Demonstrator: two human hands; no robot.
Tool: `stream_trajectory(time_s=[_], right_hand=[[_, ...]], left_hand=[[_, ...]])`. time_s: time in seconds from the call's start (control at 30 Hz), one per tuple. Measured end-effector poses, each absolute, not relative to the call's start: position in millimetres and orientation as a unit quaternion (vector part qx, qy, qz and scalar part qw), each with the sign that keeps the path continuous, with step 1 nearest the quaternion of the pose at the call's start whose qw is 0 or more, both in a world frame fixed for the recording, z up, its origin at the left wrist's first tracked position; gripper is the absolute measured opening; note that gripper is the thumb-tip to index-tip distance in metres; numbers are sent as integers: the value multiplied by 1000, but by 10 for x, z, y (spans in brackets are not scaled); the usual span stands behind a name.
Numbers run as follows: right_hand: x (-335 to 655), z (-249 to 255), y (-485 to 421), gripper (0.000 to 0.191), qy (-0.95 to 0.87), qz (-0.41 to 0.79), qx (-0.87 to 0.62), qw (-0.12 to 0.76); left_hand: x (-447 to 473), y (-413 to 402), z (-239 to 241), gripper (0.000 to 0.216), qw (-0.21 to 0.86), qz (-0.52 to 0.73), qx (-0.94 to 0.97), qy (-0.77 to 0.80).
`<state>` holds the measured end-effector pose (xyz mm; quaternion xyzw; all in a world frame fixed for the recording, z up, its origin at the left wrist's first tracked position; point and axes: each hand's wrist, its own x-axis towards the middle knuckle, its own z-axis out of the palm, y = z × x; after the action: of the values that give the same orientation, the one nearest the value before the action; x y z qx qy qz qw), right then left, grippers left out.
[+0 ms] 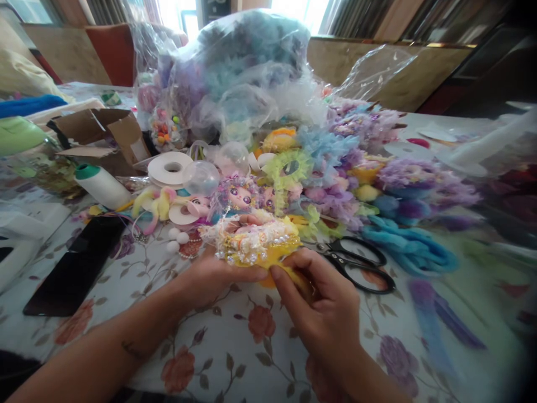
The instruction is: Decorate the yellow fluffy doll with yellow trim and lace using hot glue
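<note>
Both my hands hold a small yellow fabric piece [268, 257] trimmed with white fringe, lace and clear beads, just above the floral tablecloth. My left hand [213, 274] grips it from the left, with the thumb along its lower edge and fingertips showing inside the fringed opening. My right hand [323, 302] pinches the yellow fabric at its lower right between thumb and fingers. Black-handled scissors [361, 263] lie right beside my right hand. Behind the piece sit doll heads [239, 196] with large purple eyes, partly covered by other trims.
A heap of pastel ruffled pieces [331, 151] and a plastic bag [251, 61] fill the back. To the left are a white ribbon spool [171, 168], a thread cone [103, 186], a cardboard box [107, 134] and a black phone [75, 268]. Blue mesh fabric [411, 246] lies right.
</note>
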<state>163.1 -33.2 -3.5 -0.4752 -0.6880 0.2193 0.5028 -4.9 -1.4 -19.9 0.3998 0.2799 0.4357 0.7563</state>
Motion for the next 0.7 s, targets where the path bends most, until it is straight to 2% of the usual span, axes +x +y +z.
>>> stream_trajectory(time_s=[0.2,0.3,0.5,0.7], right_hand=[[1621,44,-313,24,-591,395,-517,477],[1615,72,-305,29,-540,442,-535,477],[1609,79,-298,28,-543,430,-540,478],[1618,19,-261,26,-573,410,-522,480]], left_hand=[[-52,18,-147,56,791,403,374,267],[-62,25,-140,56,790,400,383,263],[-49,21,-174,61,775,415,410,243],[-38,-4,-216,63,714,473,413,309]])
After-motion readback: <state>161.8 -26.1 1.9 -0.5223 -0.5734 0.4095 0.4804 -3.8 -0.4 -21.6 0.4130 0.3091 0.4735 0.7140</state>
